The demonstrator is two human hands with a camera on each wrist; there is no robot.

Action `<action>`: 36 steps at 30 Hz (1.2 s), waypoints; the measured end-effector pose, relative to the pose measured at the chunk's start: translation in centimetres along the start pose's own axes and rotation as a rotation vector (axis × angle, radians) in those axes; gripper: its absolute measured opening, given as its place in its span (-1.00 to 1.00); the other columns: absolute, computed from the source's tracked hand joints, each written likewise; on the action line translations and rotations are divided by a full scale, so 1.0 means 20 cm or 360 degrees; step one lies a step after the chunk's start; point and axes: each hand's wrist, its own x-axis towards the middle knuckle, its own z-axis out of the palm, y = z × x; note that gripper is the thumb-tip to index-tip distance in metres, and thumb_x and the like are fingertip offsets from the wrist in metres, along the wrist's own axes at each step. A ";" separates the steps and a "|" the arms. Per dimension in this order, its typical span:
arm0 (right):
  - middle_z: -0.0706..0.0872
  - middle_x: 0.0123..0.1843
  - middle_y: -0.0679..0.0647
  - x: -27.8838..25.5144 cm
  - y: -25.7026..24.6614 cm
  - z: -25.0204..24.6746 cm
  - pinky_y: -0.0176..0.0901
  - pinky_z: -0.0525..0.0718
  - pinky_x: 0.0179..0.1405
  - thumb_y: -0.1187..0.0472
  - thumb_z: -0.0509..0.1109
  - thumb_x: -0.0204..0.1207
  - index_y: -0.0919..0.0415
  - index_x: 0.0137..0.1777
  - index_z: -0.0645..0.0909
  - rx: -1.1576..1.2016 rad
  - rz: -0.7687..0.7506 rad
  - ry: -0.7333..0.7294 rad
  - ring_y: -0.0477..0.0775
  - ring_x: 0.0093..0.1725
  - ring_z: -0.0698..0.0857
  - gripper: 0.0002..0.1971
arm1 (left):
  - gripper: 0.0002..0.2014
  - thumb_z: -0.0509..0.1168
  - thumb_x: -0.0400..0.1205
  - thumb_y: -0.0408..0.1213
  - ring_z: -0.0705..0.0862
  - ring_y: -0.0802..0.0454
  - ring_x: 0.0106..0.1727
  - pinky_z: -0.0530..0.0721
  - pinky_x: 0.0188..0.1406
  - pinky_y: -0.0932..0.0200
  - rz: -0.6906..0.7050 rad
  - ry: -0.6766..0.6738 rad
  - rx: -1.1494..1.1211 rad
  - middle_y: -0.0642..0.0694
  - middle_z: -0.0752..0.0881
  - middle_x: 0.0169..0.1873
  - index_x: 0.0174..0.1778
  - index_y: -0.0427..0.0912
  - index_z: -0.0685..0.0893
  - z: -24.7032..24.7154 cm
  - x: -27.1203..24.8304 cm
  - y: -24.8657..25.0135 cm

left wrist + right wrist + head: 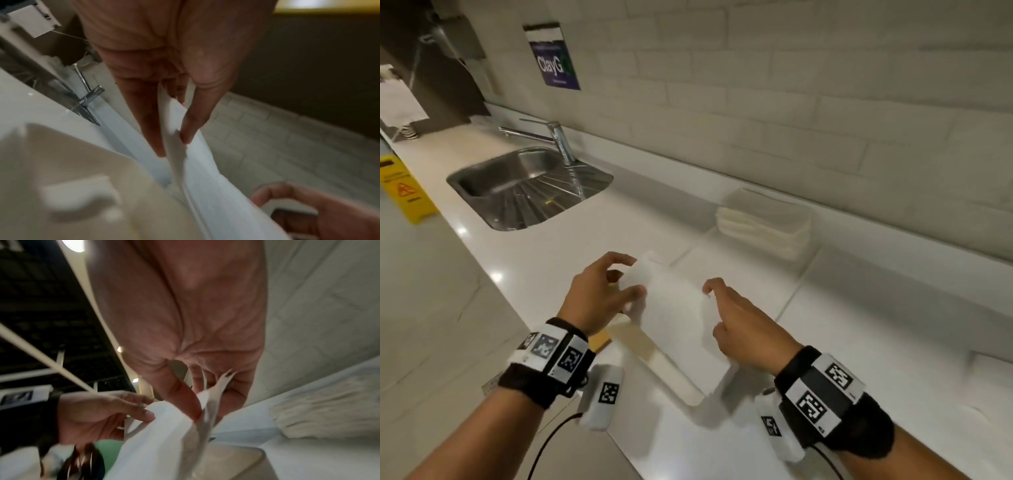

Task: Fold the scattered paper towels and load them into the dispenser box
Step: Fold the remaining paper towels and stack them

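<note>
A white paper towel point(674, 308) hangs between both hands just above the beige dispenser box point(654, 356) at the counter's front edge. My left hand point(635, 277) pinches the towel's left end between thumb and fingers. My right hand point(710, 308) pinches the right end. In the left wrist view, the left hand point(173, 146) grips a folded edge of the towel point(209, 186) over the box point(82, 178). In the right wrist view, the right hand point(207, 404) holds the towel point(160, 434), whose edge pokes up between the fingers. A stack of folded towels point(763, 226) lies by the wall.
A steel sink point(482, 178) with a faucet point(558, 137) is set in the white counter point(859, 342) to the left. A yellow floor sign point(404, 188) stands beyond the counter's left edge. The tiled wall point(791, 102) carries a poster point(554, 58).
</note>
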 end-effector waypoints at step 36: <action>0.38 0.44 -0.10 -0.67 1.02 -0.29 -0.17 0.46 0.17 0.09 0.29 0.63 -0.03 0.57 0.29 -0.0851 0.0743 -0.0162 0.00 0.29 0.45 -0.48 | -0.71 0.40 0.53 0.16 0.71 0.43 -0.11 0.80 -0.18 0.07 0.0665 -0.0421 0.1179 0.45 0.70 -0.05 0.05 0.59 0.46 0.14 -0.03 0.25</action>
